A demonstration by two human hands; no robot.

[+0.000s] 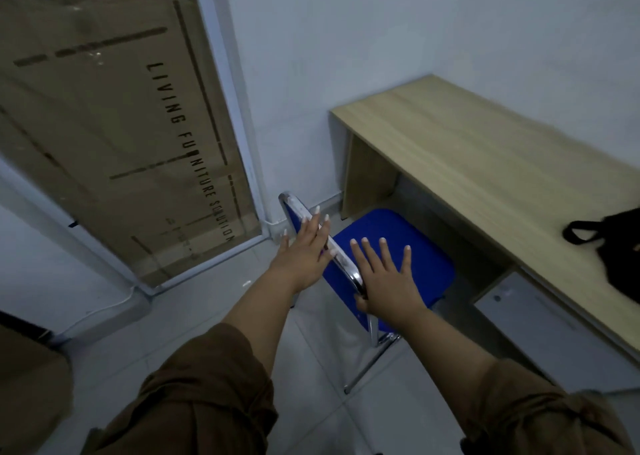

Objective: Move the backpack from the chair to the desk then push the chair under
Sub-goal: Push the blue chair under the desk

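Note:
The black backpack lies on the wooden desk at the right edge of the view, partly cut off. The blue chair with a chrome frame stands with its seat partly under the desk. My left hand rests flat against the top of the chair's backrest, fingers spread. My right hand lies over the nearer end of the backrest rail, fingers stretched out above the seat, thumb hooked under the rail. Neither hand holds anything.
A white wall corner lies behind the desk. A large cardboard box with printed lettering stands behind a glass panel on the left. A grey drawer unit sits under the desk's right side. Pale floor tiles lie beneath my arms.

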